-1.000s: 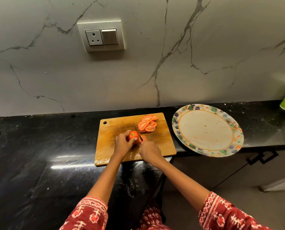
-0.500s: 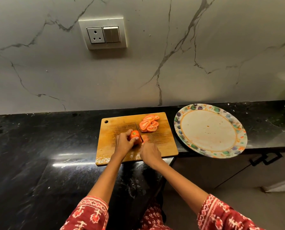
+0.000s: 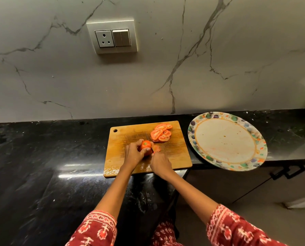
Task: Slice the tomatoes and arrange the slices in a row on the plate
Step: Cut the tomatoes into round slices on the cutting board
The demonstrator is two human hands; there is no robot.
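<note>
Left hand (image 3: 133,154) palm-down, fingers curled round round red tomato (image 3: 145,146) at middle of rectangular wooden cutting board (image 3: 176,153). Right hand (image 3: 160,164) just right, fist gripping thin dark-bladed knife (image 3: 147,136) against tomato. Cut orange-red slices (image 3: 161,132) at board's far right; round flower-rimmed plate (image 3: 226,166) right of board.

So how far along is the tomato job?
Done: a pile of red tomato slices lies on the wooden cutting board. In hand: the left hand holds a part-cut tomato; the right hand works the knife. Left: the flower-rimmed round plate holds no slices.
</note>
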